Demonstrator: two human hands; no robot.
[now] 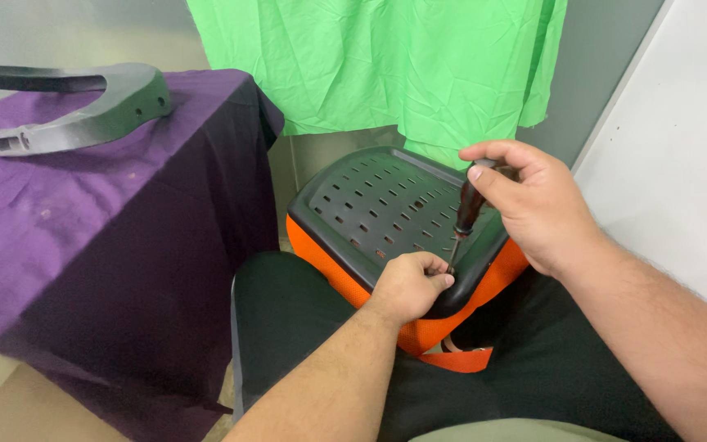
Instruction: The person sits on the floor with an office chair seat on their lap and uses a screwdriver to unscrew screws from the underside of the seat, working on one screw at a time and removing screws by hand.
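At far left, a grey curved plastic frame part (67, 106) lies flat on the tabletop (83, 245), which is draped in purple cloth. It sits well apart from both hands, so I read it as set aside and out of the working area.

My left hand (409, 285) is curled almost shut at the near edge of the black perforated seat panel (378, 205). Its fingertips pinch around the lower end of the screwdriver shaft, apparently to keep the tip seated on one spot; whether a screw sits under them I cannot tell.

The panel, with its orange fabric underside (321, 250), rests tilted on my lap, near edge toward me, which brings the fastening point under both hands.

My right hand (533, 205) is closed around the dark handle of the screwdriver (466, 211), gripping from above. The tool stands nearly upright, tip down at the panel edge, so that pressure runs straight along the shaft.

A green cloth (378, 57) hangs behind.
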